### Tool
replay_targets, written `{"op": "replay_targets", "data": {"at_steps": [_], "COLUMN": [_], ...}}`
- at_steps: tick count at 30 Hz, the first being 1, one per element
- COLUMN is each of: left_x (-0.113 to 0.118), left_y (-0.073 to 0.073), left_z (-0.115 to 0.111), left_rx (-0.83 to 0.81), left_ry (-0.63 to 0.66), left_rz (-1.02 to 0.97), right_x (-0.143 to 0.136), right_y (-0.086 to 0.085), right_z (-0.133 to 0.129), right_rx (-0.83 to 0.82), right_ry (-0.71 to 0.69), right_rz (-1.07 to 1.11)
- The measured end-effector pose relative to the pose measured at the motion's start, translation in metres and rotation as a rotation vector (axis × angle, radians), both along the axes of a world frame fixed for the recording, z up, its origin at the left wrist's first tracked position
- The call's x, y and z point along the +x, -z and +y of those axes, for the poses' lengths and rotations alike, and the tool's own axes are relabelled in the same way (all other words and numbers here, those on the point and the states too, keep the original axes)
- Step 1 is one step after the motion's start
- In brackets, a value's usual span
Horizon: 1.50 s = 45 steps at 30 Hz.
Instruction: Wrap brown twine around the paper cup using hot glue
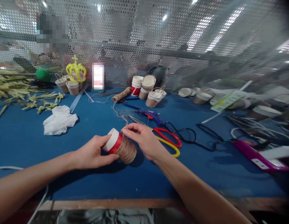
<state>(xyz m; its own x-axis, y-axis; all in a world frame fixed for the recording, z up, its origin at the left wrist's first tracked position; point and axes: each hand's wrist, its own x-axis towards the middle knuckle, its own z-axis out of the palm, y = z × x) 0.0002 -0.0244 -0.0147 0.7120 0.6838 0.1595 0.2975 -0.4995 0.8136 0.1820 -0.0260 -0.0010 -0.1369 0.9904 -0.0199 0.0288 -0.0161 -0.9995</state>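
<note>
My left hand [94, 152] grips a paper cup [115, 143], tilted on its side, with its white and red end toward that hand. Brown twine [128, 151] is wound round the lower part of the cup. At the edge of the winding, my right hand [142, 138] pinches the strand of twine between thumb and forefinger. The strand runs back across the table to a roll of twine [121, 94]. Close beyond my right hand lie scissors [169, 137] with red and yellow handles, their blades partly hidden by it.
A blue glue gun [147, 114] with a black cord lies behind the scissors. Several cups [153, 99], some twine-wrapped, stand against the mesh panel [125, 46]. Crumpled white tissue [59, 120] and dry husks [16, 87] are at left. A purple box [258, 155] sits at right.
</note>
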Motion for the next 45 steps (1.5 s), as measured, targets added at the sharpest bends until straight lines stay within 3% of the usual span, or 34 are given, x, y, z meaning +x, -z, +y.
{"op": "replay_targets", "data": {"at_steps": [27, 30, 38, 45], "left_x": [-0.0025, -0.002, -0.0005, 0.0018], "left_y": [0.004, 0.0035, 0.0019, 0.0007], "left_z": [0.001, 0.0025, 0.008, 0.008], "left_rx": [0.07, 0.069, -0.008, -0.106], "left_ry": [0.012, -0.026, -0.189, -0.205], "left_rz": [-0.013, -0.051, -0.157, -0.215], "right_x": [-0.0034, -0.0019, 0.002, 0.0017], "right_y": [0.0058, 0.0064, -0.0011, 0.001], "right_z": [-0.0002, 0.0007, -0.004, -0.0027], "right_rx": [-0.043, -0.051, -0.113, 0.049], "right_ry": [-0.013, -0.013, -0.238, -0.189], "right_rz": [0.026, 0.001, -0.06, -0.193]}}
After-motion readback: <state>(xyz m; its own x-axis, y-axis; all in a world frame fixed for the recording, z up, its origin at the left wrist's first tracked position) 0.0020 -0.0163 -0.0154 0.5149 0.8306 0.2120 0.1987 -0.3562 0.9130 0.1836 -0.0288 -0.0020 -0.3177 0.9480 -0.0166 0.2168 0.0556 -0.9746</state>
